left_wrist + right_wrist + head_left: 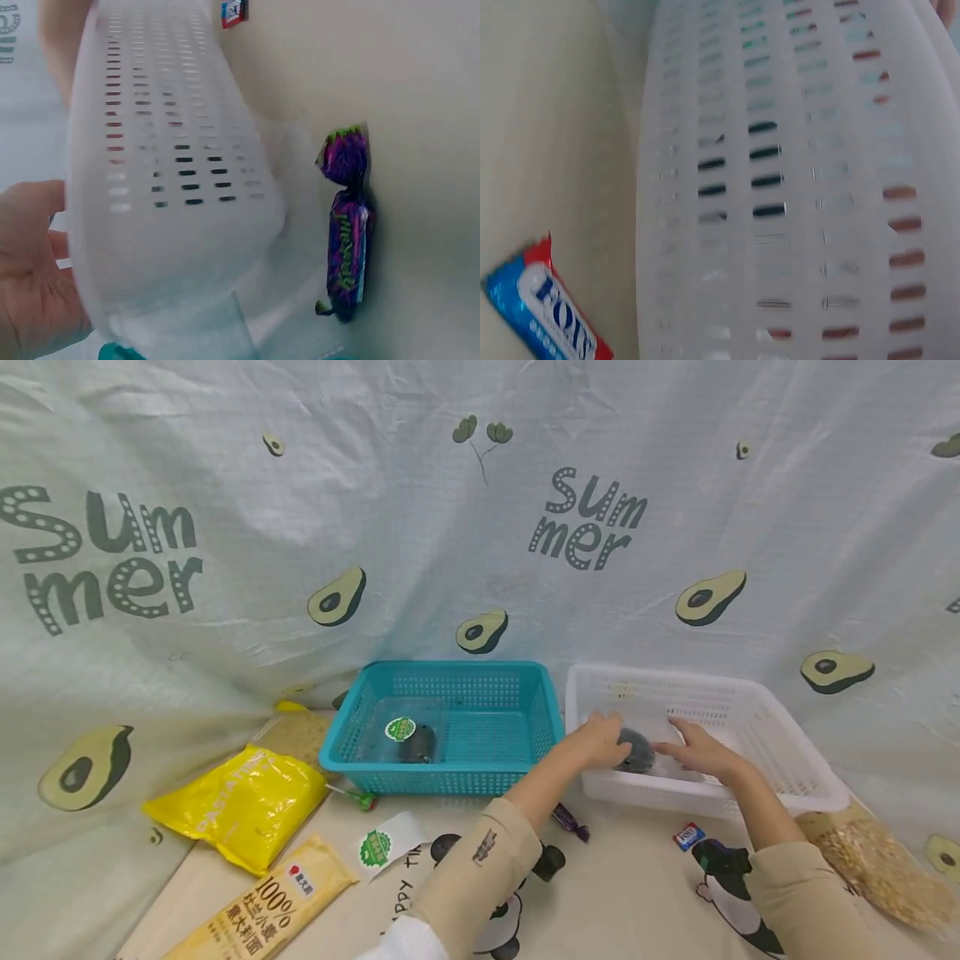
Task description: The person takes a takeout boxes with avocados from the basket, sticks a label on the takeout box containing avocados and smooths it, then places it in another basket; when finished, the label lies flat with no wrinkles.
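A clear plastic box with a dark round item (637, 752) inside lies in the white basket (795, 735). My left hand (596, 743) grips the box's left side, its thumb pointing inward. At the other side, my right hand (701, 750) holds the box with thumb and index finger spread apart. In the left wrist view, part of the left hand (34, 262) shows behind the basket wall (165, 255). The right wrist view shows mostly the basket's slotted side (780, 247), which hides the fingers.
A teal basket (487, 781) holds another clear box (375, 739) with a green sticker. Left lie a yellow packet (247, 806), a pasta packet (262, 902) and a lollipop (365, 800). A purple-wrapped candy (349, 247) and a FOX'S candy (547, 307) lie before the white basket; a grain bag (885, 864) lies right.
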A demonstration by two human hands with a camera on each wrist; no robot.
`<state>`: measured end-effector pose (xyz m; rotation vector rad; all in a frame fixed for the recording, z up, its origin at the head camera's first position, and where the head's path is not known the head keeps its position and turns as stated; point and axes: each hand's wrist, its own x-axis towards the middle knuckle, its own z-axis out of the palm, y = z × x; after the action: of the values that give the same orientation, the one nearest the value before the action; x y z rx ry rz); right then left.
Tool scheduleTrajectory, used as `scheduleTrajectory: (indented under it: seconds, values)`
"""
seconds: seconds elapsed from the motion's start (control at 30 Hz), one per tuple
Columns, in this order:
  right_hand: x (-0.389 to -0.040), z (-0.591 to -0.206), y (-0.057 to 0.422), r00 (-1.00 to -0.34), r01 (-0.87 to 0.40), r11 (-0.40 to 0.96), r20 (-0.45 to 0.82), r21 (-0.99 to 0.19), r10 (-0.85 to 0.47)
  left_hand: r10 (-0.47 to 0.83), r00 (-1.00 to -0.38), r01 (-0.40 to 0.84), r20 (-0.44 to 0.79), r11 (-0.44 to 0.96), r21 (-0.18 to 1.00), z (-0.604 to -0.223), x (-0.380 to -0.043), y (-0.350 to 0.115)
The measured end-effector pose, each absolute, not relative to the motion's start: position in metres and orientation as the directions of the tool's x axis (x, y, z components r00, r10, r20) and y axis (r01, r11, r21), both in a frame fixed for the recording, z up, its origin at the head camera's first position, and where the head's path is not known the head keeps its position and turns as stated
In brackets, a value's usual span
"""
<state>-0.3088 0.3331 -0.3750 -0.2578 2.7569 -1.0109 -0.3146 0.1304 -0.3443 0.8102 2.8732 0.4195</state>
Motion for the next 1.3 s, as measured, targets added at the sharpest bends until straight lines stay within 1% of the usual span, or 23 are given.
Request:
scheduleTrajectory:
  seconds: [0.13, 0.2, 0.27, 0.33, 0.47, 0.57, 0.7, 0.77, 0.87, 1.0, 1.07, 1.17, 1.23, 1.3]
  values:
    - [-0.312, -0.376, 0.322, -0.954, -0.148, 0.73, -0.097, -0.667, -0.282, 0.497, -0.868, 0.488, 0.004, 0.85, 0.198, -0.355, -0.313, 0.142]
    - [-0.315, -0.378, 0.318, -0.952, -0.177, 0.729, -0.074, -0.662, -0.298, 0.467, -0.884, 0.464, 0.014, 0.875, 0.134, -0.359, -0.313, 0.147]
    - [-0.318, -0.379, 0.316, -0.954, -0.192, 0.732, -0.052, -0.653, -0.296, 0.425, -0.905, 0.423, 0.007, 0.899, 0.114, -0.361, -0.314, 0.152]
    - [-0.319, -0.38, 0.316, -0.958, -0.192, 0.738, -0.039, -0.647, -0.284, 0.377, -0.926, 0.373, -0.005, 0.919, 0.124, -0.361, -0.314, 0.155]
    - [-0.317, -0.38, 0.317, -0.963, -0.164, 0.746, -0.058, -0.645, -0.262, 0.311, -0.95, 0.305, -0.015, 0.94, 0.156, -0.361, -0.313, 0.159]
    - [-0.315, -0.377, 0.317, -0.966, -0.15, 0.756, -0.068, -0.637, -0.249, 0.314, -0.949, 0.312, 0.02, 0.933, 0.181, -0.362, -0.314, 0.158]
    - [-0.313, -0.373, 0.318, -0.977, -0.143, 0.774, -0.039, -0.616, -0.212, 0.324, -0.941, 0.338, 0.096, 0.905, 0.259, -0.362, -0.313, 0.154]
    - [-0.311, -0.371, 0.321, -0.981, -0.15, 0.776, -0.002, -0.612, -0.192, 0.332, -0.932, 0.361, 0.144, 0.89, 0.279, -0.362, -0.313, 0.151]
    - [-0.305, -0.362, 0.322, -0.981, -0.179, 0.747, 0.061, -0.64, -0.183, 0.367, -0.895, 0.429, 0.255, 0.865, 0.262, -0.359, -0.313, 0.144]
    - [-0.295, -0.337, 0.315, -0.962, -0.272, 0.696, 0.179, -0.664, -0.205, 0.411, -0.804, 0.534, 0.43, 0.817, 0.217, -0.339, -0.312, 0.127]
    - [-0.29, -0.322, 0.307, -0.95, -0.312, 0.688, 0.238, -0.656, -0.203, 0.429, -0.761, 0.575, 0.486, 0.794, 0.199, -0.323, -0.309, 0.116]
    - [-0.28, -0.305, 0.293, -0.931, -0.356, 0.692, 0.305, -0.628, -0.202, 0.445, -0.73, 0.606, 0.519, 0.773, 0.189, -0.301, -0.299, 0.096]
    - [-0.271, -0.297, 0.283, -0.92, -0.379, 0.689, 0.334, -0.618, -0.207, 0.449, -0.727, 0.62, 0.519, 0.755, 0.214, -0.291, -0.29, 0.081]
    - [-0.26, -0.293, 0.271, -0.905, -0.414, 0.672, 0.359, -0.614, -0.23, 0.439, -0.732, 0.629, 0.521, 0.73, 0.268, -0.287, -0.278, 0.062]
